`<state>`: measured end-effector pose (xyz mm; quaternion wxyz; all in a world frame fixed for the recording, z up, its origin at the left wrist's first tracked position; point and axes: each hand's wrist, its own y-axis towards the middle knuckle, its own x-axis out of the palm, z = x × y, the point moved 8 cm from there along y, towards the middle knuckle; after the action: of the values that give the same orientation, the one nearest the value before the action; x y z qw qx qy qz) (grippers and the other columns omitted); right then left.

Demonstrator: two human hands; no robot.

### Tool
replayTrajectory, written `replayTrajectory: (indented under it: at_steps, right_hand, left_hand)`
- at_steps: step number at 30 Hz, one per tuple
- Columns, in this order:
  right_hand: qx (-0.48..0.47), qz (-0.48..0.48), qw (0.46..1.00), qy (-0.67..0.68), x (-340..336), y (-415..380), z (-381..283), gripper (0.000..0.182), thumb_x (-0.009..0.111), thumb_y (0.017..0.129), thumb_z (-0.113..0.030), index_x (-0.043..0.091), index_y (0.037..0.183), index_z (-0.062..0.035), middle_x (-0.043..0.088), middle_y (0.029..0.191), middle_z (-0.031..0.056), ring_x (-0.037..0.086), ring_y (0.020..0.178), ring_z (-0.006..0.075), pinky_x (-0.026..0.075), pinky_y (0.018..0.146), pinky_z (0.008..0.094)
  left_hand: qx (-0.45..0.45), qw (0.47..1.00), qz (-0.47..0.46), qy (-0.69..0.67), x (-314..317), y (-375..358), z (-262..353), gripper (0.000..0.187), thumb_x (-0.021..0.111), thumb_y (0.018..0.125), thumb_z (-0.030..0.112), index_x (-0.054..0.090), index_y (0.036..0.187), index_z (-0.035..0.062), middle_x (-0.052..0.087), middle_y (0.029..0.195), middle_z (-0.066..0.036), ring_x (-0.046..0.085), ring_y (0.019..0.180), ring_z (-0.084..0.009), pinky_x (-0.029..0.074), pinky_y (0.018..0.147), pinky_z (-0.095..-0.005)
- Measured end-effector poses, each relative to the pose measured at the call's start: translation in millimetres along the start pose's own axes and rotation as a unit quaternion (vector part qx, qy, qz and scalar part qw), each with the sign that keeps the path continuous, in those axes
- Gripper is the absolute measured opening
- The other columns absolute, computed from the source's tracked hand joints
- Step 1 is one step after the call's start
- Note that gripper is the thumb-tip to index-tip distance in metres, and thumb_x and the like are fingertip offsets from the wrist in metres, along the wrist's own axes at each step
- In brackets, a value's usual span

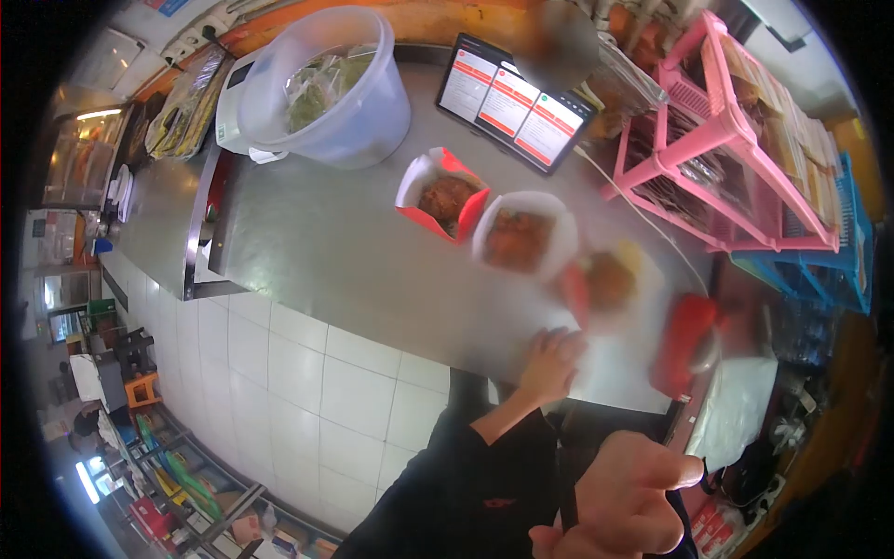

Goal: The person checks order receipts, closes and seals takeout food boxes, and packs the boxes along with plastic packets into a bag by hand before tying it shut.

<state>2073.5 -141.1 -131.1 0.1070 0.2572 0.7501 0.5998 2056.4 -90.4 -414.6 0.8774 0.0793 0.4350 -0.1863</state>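
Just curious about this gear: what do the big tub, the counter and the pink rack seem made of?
The big tub looks like smooth plastic, its bluish wall translucent. The counter seems satin-finished metal, perhaps stainless steel: grey with soft glare. The pink rack looks like smooth moulded plastic, evenly coloured.

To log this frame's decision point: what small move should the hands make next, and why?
Probably bring the raised right hand down to the nearest food box, to handle it with the left hand. Both hands look empty, the left is close to that box, and its food is uncovered, though blur hides finer detail.
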Motion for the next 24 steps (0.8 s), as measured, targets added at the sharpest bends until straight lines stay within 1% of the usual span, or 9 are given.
replayTrajectory:
  at_steps: [1, 6, 9, 11, 18, 20, 21, 22, 24]
  right_hand:
    - [0.012, -0.004, 1.0, 0.014, 7, 2, -2, 0.026, 0.057, 0.042, -0.027, 0.039, 0.06, -0.0235, 0.036, 0.069, -0.0067, 0.039, 0.066, 0.0132, 0.029, 0.061, 0.0349]
    - [0.01, -0.417, 0.908, 0.043, 158, 33, 4, 0.018, 0.055, 0.056, -0.028, 0.051, 0.074, -0.0272, 0.048, 0.077, -0.006, 0.047, 0.079, 0.0103, 0.035, 0.069, 0.0335]
    - [0.058, -0.493, 0.857, 0.14, 190, -18, 10, 0.021, 0.057, 0.057, -0.018, 0.053, 0.078, -0.0212, 0.048, 0.081, -0.0024, 0.047, 0.084, 0.0144, 0.034, 0.073, 0.033]
    - [0.23, -0.572, 0.732, 0.29, 199, -80, 15, 0.024, 0.058, 0.061, -0.01, 0.053, 0.084, -0.0133, 0.046, 0.084, 0.0024, 0.047, 0.088, 0.0193, 0.034, 0.074, 0.0345]
    - [0.466, -0.591, 0.601, 0.269, 165, -216, 37, 0.016, 0.052, 0.073, -0.01, 0.05, 0.089, -0.0062, 0.045, 0.082, 0.0078, 0.046, 0.083, 0.0234, 0.036, 0.073, 0.0337]
    - [0.639, -0.531, 0.477, 0.287, 140, -253, 43, 0.015, 0.047, 0.081, -0.014, 0.048, 0.09, -0.0037, 0.045, 0.081, 0.0083, 0.045, 0.079, 0.0228, 0.036, 0.071, 0.0317]
    - [0.592, -0.493, 0.57, 0.286, 140, -245, 48, 0.019, 0.043, 0.086, -0.02, 0.047, 0.087, -0.0016, 0.045, 0.079, 0.0071, 0.044, 0.072, 0.0182, 0.037, 0.065, 0.0287]
    - [0.596, -0.491, 0.569, 0.282, 134, -248, 50, 0.019, 0.043, 0.086, -0.02, 0.047, 0.087, -0.0016, 0.045, 0.079, 0.0071, 0.044, 0.072, 0.0182, 0.037, 0.065, 0.0287]
    - [0.782, -0.396, 0.439, 0.196, 102, -272, 64, 0.022, 0.043, 0.087, -0.022, 0.049, 0.082, -0.0013, 0.046, 0.076, 0.0048, 0.043, 0.065, 0.0132, 0.037, 0.059, 0.0255]
  left_hand:
    - [0.002, 1.0, -0.002, -0.004, -1, -1, 0, 0.053, 0.056, 0.072, 0.024, 0.04, 0.122, 0.0122, 0.035, 0.126, -0.007, 0.027, 0.12, -0.028, 0.018, 0.098, -0.0538]
    - [0.011, 0.999, 0.028, -0.034, 2, -3, 1, 0.054, 0.055, 0.073, 0.026, 0.04, 0.123, 0.0107, 0.035, 0.127, -0.008, 0.027, 0.12, -0.0283, 0.019, 0.098, -0.0536]
    - [-0.014, 0.998, -0.049, -0.022, 5, -1, 0, 0.053, 0.049, 0.077, 0.024, 0.037, 0.126, 0.0084, 0.03, 0.134, -0.009, 0.022, 0.125, -0.028, 0.015, 0.101, -0.0517]
    - [0.003, 0.998, -0.05, -0.028, -3, 0, -1, 0.053, 0.05, 0.077, 0.025, 0.038, 0.125, 0.0061, 0.029, 0.134, -0.009, 0.023, 0.124, -0.0275, 0.016, 0.1, -0.0518]
    - [0.028, 0.998, -0.047, 0.003, 6, 2, -6, 0.055, 0.048, 0.077, 0.028, 0.037, 0.126, 0.0067, 0.03, 0.134, -0.008, 0.024, 0.124, -0.0281, 0.017, 0.099, -0.0523]
    - [0.035, 0.997, -0.06, 0.019, 6, 2, -7, 0.054, 0.046, 0.079, 0.03, 0.035, 0.127, 0.0074, 0.028, 0.134, -0.008, 0.023, 0.124, -0.0286, 0.017, 0.098, -0.053]
    - [0.039, 0.997, -0.066, 0.033, 7, 3, -8, 0.054, 0.045, 0.079, 0.031, 0.035, 0.127, 0.0077, 0.027, 0.135, -0.008, 0.023, 0.124, -0.0289, 0.017, 0.098, -0.0533]
    - [0.044, 0.995, -0.072, 0.046, 8, 2, -6, 0.054, 0.044, 0.08, 0.032, 0.034, 0.128, 0.008, 0.027, 0.135, -0.008, 0.022, 0.124, -0.0291, 0.017, 0.098, -0.0536]
    - [0.05, 0.993, -0.081, 0.066, 13, 1, -3, 0.054, 0.042, 0.082, 0.034, 0.033, 0.129, 0.0086, 0.025, 0.136, -0.008, 0.022, 0.124, -0.0296, 0.017, 0.098, -0.0542]
